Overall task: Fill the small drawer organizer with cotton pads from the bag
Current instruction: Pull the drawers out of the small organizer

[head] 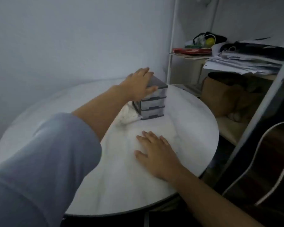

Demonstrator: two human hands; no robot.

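Observation:
A small drawer organizer (153, 104) with a dark frame and three clear drawers, all shut, stands at the far side of the round white table (131, 185). My left hand (138, 84) grips its top, fingers over the far edge and thumb on the front corner. A clear bag of white cotton pads (128, 116) lies against the organizer's left side, partly hidden behind my left forearm. My right hand (156, 153) rests flat on the table, fingers spread, nearer to me and holding nothing.
A white shelf post (171, 46) stands just behind the organizer. To the right are cluttered shelves with papers (246, 61), a brown paper bag (223, 94) and a guitar body (261, 169) close to the table's right edge. A white wall lies behind.

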